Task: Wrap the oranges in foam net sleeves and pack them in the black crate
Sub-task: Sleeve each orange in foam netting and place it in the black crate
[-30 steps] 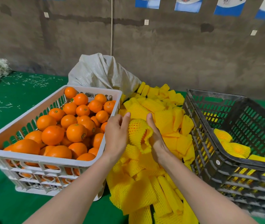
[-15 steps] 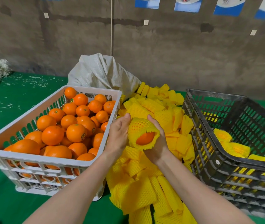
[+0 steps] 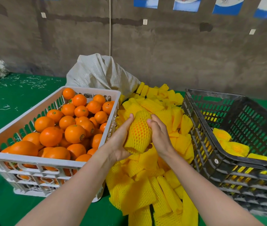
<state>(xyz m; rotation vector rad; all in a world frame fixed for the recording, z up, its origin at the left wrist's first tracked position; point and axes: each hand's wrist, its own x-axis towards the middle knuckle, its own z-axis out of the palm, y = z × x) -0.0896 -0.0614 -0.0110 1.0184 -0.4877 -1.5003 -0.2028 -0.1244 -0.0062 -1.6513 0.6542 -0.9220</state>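
Both hands curl round one orange (image 3: 138, 128) in its foam net sleeve (image 3: 136, 144), centre frame, above the sleeve pile (image 3: 145, 190) — left hand (image 3: 119, 139) cupping under, right hand (image 3: 159, 136) gripping the side. The sleeve's lower end looks open, so w/ a loose grip the fruit could slip out en route to the black crate (image 3: 199, 121), frame right. Green surface (image 3: 2, 115), pale shreds upper left; white crate (image 3: 31, 158) of bare oranges at left, grey sack (image 3: 100, 74) behind — rough concrete wall (image 3: 178, 54).
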